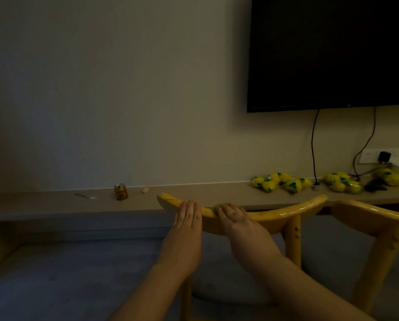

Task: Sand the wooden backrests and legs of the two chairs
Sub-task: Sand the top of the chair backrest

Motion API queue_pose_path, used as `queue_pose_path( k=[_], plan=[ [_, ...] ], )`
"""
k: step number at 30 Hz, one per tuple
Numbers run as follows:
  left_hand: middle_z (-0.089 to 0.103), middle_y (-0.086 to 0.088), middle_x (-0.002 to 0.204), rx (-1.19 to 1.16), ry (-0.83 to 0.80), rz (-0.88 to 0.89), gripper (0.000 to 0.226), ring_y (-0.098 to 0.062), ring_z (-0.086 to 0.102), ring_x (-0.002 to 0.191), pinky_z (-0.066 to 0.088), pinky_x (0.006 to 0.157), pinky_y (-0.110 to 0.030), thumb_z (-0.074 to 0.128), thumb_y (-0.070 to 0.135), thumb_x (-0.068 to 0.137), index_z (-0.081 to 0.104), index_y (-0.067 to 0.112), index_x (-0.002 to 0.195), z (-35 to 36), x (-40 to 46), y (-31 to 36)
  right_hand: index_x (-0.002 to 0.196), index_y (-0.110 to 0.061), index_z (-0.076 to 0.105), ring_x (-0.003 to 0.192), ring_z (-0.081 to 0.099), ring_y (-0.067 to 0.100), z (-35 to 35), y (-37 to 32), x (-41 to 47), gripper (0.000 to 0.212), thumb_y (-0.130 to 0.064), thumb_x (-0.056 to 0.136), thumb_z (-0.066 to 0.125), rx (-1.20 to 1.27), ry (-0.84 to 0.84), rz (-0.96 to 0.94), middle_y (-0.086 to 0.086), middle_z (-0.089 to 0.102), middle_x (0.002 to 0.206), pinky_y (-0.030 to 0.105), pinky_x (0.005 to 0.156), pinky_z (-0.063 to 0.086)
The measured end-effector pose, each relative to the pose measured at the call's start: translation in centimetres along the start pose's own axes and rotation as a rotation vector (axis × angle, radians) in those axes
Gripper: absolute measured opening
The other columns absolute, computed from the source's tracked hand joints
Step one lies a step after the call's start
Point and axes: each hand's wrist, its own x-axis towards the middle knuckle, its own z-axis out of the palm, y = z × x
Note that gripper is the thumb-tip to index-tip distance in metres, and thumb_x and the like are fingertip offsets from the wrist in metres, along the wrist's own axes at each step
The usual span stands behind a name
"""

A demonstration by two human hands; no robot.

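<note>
Your left hand (187,216) lies flat steadying the backrest (251,213) beside the counter's (55,205) front edge, right hand (232,215) presses sandpaper (218,206) there; loose grip risks slipping.

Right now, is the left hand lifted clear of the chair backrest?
No: the left hand rests flat with straight fingers on the curved wooden backrest, beside the right hand.

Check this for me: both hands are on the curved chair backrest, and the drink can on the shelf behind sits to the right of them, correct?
Not quite. The head view shows the can left of the hands. The left hand and right hand do rest on the curved backrest.
</note>
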Motion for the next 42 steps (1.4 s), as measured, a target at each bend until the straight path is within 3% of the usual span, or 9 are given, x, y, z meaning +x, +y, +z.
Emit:
queue_pose_path(
  k=[8,13,16,22,26,30,34,38,42],
  plan=[
    [-0.031,-0.007,0.165,-0.034,-0.013,0.000,0.094,-0.021,-0.034,0.146,-0.009,0.125,-0.034,0.046,0.000,0.094,-0.023,0.010,0.157,-0.1,-0.1,0.2,0.162,-0.026,0.018,0.156,0.014,0.019,-1.5,4.7,-3.7,0.078,-0.002,0.093,0.047,-0.003,0.009,0.239,-0.005,0.018,0.168,0.033,0.121,0.027],
    [-0.028,-0.009,0.167,-0.013,-0.039,-0.029,0.093,-0.027,-0.026,0.153,-0.002,0.128,-0.038,0.048,0.003,0.095,-0.020,0.008,0.158,-0.6,-0.1,0.6,0.161,-0.011,0.017,0.157,0.011,0.027,0.0,0.4,-1.1,0.075,0.003,0.092,0.042,0.001,0.012,0.036,0.009,0.018,0.169,0.035,0.126,0.011],
    [-0.030,-0.008,0.166,0.000,-0.059,-0.026,0.092,-0.027,-0.027,0.153,-0.004,0.128,-0.037,0.046,0.001,0.096,-0.022,0.010,0.158,-0.9,-0.2,0.4,0.163,-0.014,0.010,0.158,0.003,0.022,0.1,1.3,-0.8,0.080,0.005,0.093,0.042,-0.007,-0.022,-0.035,0.004,0.007,0.171,0.031,0.126,0.002],
    [-0.027,-0.012,0.166,0.045,-0.068,-0.009,0.089,-0.031,-0.024,0.154,-0.002,0.128,-0.040,0.043,0.000,0.095,-0.020,0.006,0.158,-1.0,0.1,0.8,0.163,-0.029,0.006,0.157,-0.005,0.014,-0.2,5.6,-4.2,0.088,0.005,0.090,0.043,-0.013,-0.001,0.176,-0.009,-0.002,0.171,0.036,0.124,0.012],
    [-0.027,-0.017,0.166,0.101,-0.059,-0.055,0.086,-0.034,-0.022,0.154,0.000,0.128,-0.042,0.042,0.004,0.097,-0.019,0.002,0.158,-0.9,0.2,1.4,0.163,-0.017,0.006,0.158,-0.002,0.022,0.7,2.7,-2.3,0.084,0.007,0.091,0.042,0.007,0.035,0.069,0.003,0.004,0.172,0.026,0.115,-0.011],
    [-0.027,-0.017,0.165,0.092,-0.015,-0.042,0.093,-0.033,-0.023,0.154,-0.004,0.128,-0.042,0.049,0.003,0.096,-0.021,0.003,0.157,-0.9,0.3,2.8,0.163,-0.013,0.003,0.158,-0.003,0.024,0.4,2.1,-1.2,0.082,0.007,0.093,0.041,-0.028,-0.019,-0.045,0.006,0.001,0.172,0.028,0.116,-0.015],
    [-0.029,-0.010,0.166,0.047,-0.012,0.059,0.096,-0.027,-0.024,0.154,-0.007,0.126,-0.040,0.051,0.003,0.095,-0.021,0.009,0.158,0.3,0.3,5.3,0.163,-0.018,0.004,0.158,-0.007,0.021,-0.1,5.3,-3.3,0.084,0.006,0.092,0.042,-0.052,-0.026,0.030,0.002,-0.003,0.172,0.023,0.108,-0.025],
    [-0.032,-0.004,0.164,0.010,-0.031,0.026,0.105,-0.024,-0.026,0.153,0.003,0.129,-0.043,0.059,0.011,0.093,-0.023,0.013,0.158,1.1,0.2,5.7,0.163,-0.022,0.006,0.155,-0.009,0.013,-0.2,7.1,-5.0,0.086,0.007,0.090,0.042,-0.043,0.067,0.189,-0.002,0.001,0.172,0.019,0.104,-0.030],
    [-0.025,-0.004,0.168,-0.005,-0.003,0.019,0.099,-0.024,-0.022,0.155,0.005,0.129,-0.043,0.053,0.010,0.095,-0.022,0.014,0.158,1.1,-0.2,5.5,0.163,-0.017,0.009,0.157,-0.004,0.019,0.7,4.5,-3.8,0.082,0.007,0.090,0.040,-0.006,0.084,0.139,0.003,0.005,0.171,0.024,0.108,-0.025]
  ],
)
